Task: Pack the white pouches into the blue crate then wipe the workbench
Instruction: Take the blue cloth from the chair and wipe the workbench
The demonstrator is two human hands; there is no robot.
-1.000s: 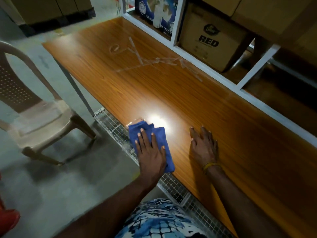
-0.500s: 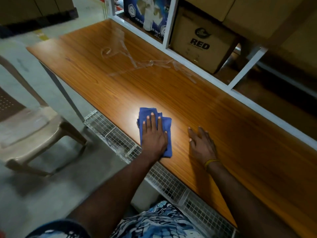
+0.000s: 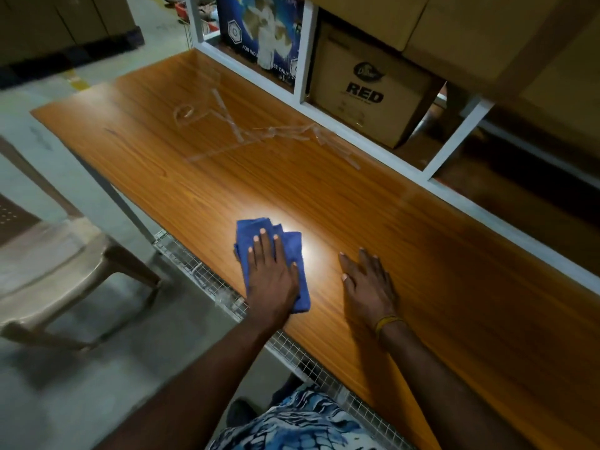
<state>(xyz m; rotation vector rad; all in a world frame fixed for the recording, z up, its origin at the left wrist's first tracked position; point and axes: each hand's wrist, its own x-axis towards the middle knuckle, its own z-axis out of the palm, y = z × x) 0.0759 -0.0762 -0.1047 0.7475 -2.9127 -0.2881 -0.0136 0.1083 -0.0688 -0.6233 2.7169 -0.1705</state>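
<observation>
Workbench (image 3: pixel 373 203): long wood-grain top, running from far left to near right; taken as the landmark for every entry below.
Blue cloth (image 3: pixel 293 251): folded, lying flat on the workbench close to its near edge, just left of a bright glare spot on the surface.
Left hand (image 3: pixel 271 271): palm down on the blue cloth, fingers straight and spread, pressing it onto the workbench; nothing gripped.
Right hand (image 3: pixel 368 284): flat on the bare workbench, just right of the glare spot, fingers extended and relaxed, holding nothing; apart from the cloth.
Yellow band (image 3: pixel 386 321): on the right wrist, over the workbench.
Clear tape strips (image 3: pixel 246 138): stuck in crossing lines on the workbench's far half, well apart from both hands.
White frame (image 3: pixel 305 60): shelving uprights and rail along the workbench's back edge.
Cardboard box (image 3: pixel 370 89): printed "RED", on the shelf behind the workbench.
Blue printed carton (image 3: pixel 259 37): left of the cardboard box, same shelf.
Wire mesh (image 3: pixel 201 274): along and below the workbench's near edge.
Plastic chair (image 3: pixel 48 264): on the floor, left of the workbench.
White pouches, blue crate: cannot tell where; not visible.
</observation>
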